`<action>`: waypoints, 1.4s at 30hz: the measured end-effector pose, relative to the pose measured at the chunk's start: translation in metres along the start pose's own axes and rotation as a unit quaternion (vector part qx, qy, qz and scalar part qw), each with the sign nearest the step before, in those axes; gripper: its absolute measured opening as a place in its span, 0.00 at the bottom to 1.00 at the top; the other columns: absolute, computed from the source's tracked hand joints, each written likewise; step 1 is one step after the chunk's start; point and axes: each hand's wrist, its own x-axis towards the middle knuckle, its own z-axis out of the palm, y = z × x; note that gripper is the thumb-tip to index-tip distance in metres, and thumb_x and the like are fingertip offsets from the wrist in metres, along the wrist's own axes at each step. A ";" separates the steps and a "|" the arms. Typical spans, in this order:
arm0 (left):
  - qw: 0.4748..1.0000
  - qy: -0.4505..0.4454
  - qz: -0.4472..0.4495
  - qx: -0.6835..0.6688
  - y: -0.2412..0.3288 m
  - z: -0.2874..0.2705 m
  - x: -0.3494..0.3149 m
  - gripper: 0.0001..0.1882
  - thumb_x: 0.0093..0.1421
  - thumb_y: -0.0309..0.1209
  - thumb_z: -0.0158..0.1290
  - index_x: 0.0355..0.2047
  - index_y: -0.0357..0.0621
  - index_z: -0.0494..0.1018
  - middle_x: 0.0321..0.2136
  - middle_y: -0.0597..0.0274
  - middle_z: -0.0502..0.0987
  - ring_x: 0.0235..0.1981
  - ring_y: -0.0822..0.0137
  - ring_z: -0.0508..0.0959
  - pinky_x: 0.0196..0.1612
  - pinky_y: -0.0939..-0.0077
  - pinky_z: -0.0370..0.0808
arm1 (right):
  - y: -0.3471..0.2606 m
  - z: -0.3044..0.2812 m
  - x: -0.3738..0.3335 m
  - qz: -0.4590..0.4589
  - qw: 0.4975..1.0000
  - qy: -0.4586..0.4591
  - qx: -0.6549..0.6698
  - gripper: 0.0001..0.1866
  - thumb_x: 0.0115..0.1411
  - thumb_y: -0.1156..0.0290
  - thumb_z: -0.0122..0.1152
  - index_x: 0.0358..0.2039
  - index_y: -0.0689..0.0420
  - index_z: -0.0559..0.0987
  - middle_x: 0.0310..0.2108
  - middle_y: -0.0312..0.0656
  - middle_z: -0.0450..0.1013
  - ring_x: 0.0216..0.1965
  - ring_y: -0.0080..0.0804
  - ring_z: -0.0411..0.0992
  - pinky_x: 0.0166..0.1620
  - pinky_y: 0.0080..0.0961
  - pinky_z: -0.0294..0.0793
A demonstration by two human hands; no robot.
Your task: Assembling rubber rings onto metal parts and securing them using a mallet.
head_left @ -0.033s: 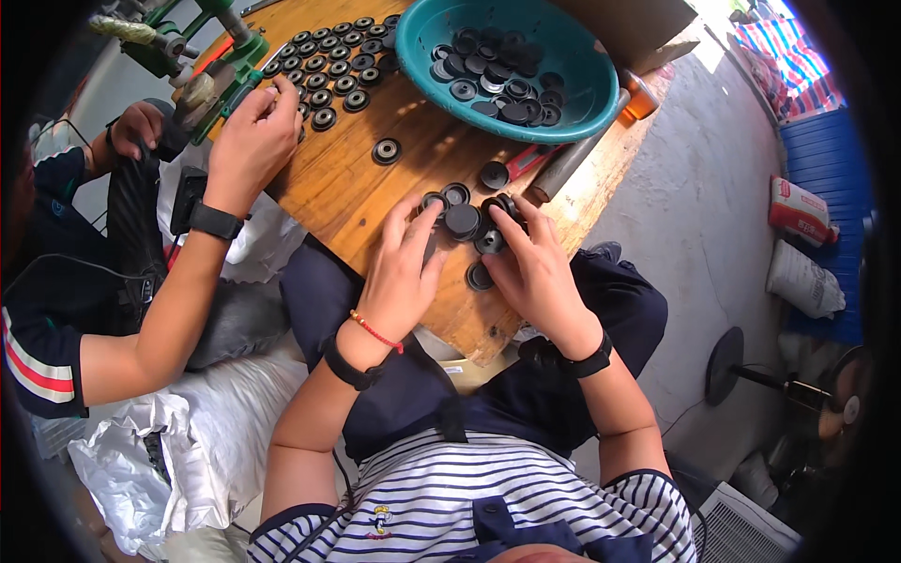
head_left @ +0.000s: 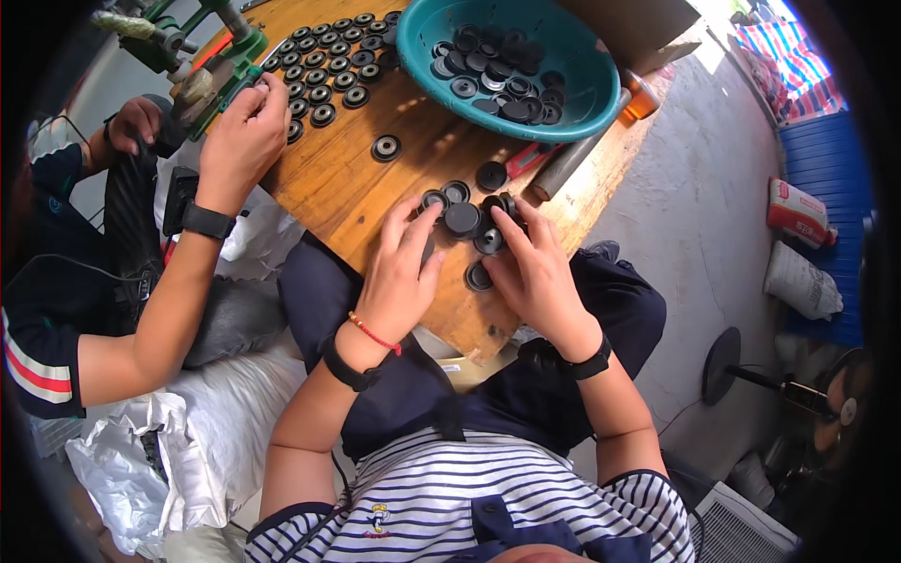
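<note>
Small round black plastic discs lie in a cluster on the near corner of the wooden table (head_left: pixel 352 202). My left hand (head_left: pixel 399 267) is left of the cluster, its fingers stretched apart. Its fingertips touch a rimmed disc (head_left: pixel 434 200), and another disc shows partly between index finger and thumb. My right hand (head_left: pixel 540 263) rests on the other side, fingers spread over discs at the cluster's right edge, which they partly hide. A flat-topped disc (head_left: pixel 462 220) sits between my hands. Beside my right thumb lies one more disc (head_left: pixel 479 275).
A teal basin (head_left: pixel 413 70) with many black discs stands at the back. Rows of discs with metal centres (head_left: pixel 319 95) lie far left. A co-worker's hand (head_left: pixel 246 136) is at a green hand press (head_left: pixel 230 89). A metal tube (head_left: pixel 572 159) lies at the right edge.
The co-worker's near hand and forearm have shifted slightly left, uncovering more of the rowed discs. My hands and the discs around them look unchanged.
</note>
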 end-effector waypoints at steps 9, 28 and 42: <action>0.988 0.119 0.056 -0.087 -0.006 0.001 -0.011 0.20 0.57 0.31 0.60 0.48 0.36 0.70 0.46 0.51 0.76 0.50 0.57 0.76 0.54 0.66 0.72 | 0.003 0.014 -0.031 0.008 0.998 0.063 0.016 0.32 0.50 0.80 0.63 0.57 0.63 0.67 0.57 0.58 0.63 0.56 0.55 0.65 0.57 0.40 0.67; 0.997 0.054 0.031 -0.042 -0.015 0.003 -0.031 0.25 0.52 0.43 0.65 0.31 0.43 0.60 0.49 0.46 0.77 0.59 0.53 0.70 0.66 0.53 0.55 | 0.003 0.007 -0.058 0.140 0.954 0.211 0.162 0.22 0.52 0.81 0.59 0.50 0.63 0.73 0.45 0.50 0.70 0.44 0.40 0.74 0.47 0.28 0.74; 0.990 -0.036 0.109 0.079 0.019 -0.019 0.001 0.10 0.57 0.29 0.59 0.38 0.39 0.76 0.43 0.55 0.77 0.43 0.55 0.75 0.45 0.65 0.73 | 0.004 -0.004 -0.031 0.009 0.983 0.180 0.041 0.18 0.49 0.83 0.63 0.43 0.62 0.77 0.40 0.48 0.73 0.40 0.47 0.72 0.43 0.34 0.72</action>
